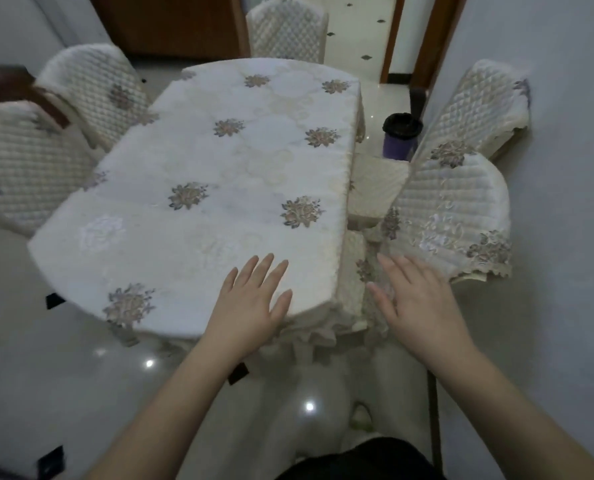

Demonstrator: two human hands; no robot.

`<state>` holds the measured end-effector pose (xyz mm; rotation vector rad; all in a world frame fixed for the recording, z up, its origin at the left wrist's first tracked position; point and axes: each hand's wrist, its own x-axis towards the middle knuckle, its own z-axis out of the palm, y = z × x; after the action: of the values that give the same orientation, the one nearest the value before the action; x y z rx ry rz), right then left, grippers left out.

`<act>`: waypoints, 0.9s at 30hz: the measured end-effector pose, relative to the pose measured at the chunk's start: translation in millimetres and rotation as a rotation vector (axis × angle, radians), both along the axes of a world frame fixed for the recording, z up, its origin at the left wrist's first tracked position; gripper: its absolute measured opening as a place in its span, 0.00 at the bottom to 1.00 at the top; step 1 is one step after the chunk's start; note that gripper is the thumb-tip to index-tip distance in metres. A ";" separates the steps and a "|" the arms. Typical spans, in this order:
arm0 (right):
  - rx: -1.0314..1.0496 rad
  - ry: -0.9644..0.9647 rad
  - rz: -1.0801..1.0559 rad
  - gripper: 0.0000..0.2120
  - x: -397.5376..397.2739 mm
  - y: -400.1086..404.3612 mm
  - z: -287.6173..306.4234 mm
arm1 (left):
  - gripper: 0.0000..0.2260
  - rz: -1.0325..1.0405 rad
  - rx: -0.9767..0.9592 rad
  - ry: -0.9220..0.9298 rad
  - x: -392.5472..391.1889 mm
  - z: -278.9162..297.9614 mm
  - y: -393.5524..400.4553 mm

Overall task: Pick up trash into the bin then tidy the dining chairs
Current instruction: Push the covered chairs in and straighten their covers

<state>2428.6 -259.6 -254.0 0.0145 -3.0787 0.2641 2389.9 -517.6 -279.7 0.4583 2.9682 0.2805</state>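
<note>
Head cam: both hands spread flat, left hand (254, 299) on table (184, 161), right hand (416, 299) reaching for chair (451, 209) w/ intent to push it straight in

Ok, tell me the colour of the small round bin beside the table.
Purple small round bin with black liner, head view.

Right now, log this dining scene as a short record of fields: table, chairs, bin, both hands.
table: oval dining table under a cream floral-embroidered cloth, no trash visible on top
chairs: five cream quilted-cover dining chairs; two at left, one at the far end, two at right, the nearer right one angled away from the table
bin: purple round bin with black liner on the floor beyond the right chairs
left hand: fingers spread, over the table's near edge, holding nothing
right hand: fingers straight, blurred, beside the nearer right chair, holding nothing
</note>
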 end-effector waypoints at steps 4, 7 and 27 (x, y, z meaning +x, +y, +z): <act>-0.005 -0.060 0.162 0.31 -19.9 -43.2 5.0 | 0.31 0.104 -0.003 -0.016 18.2 5.2 -39.0; -0.004 -0.073 0.297 0.33 -44.0 -80.5 8.7 | 0.30 0.245 0.031 -0.026 26.1 12.0 -70.1; -0.226 0.006 1.159 0.32 -72.9 -512.5 74.9 | 0.34 1.054 -0.031 0.141 129.9 83.2 -374.1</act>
<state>2355.7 -772.1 -179.2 1.7388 -2.5987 0.6093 2519.7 -891.7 -196.5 -1.1658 3.0257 0.2830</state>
